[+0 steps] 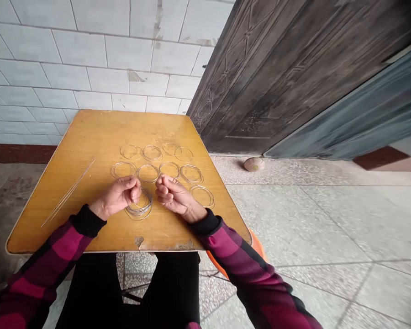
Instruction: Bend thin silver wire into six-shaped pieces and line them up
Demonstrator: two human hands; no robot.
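Note:
My left hand is curled closed over a coil of thin silvery wire that lies on the wooden table. My right hand is also closed, its fingertips pinched just right of the coil; what they pinch is too thin to make out. Several finished wire rings lie in two rows just beyond both hands, and one more ring sits right of my right wrist. A bundle of straight wire lengths lies diagonally at the table's left.
A white tiled wall stands behind the table and a dark carved door to the right. A small round ball lies on the stone floor by the door. Something orange shows under the table's right corner.

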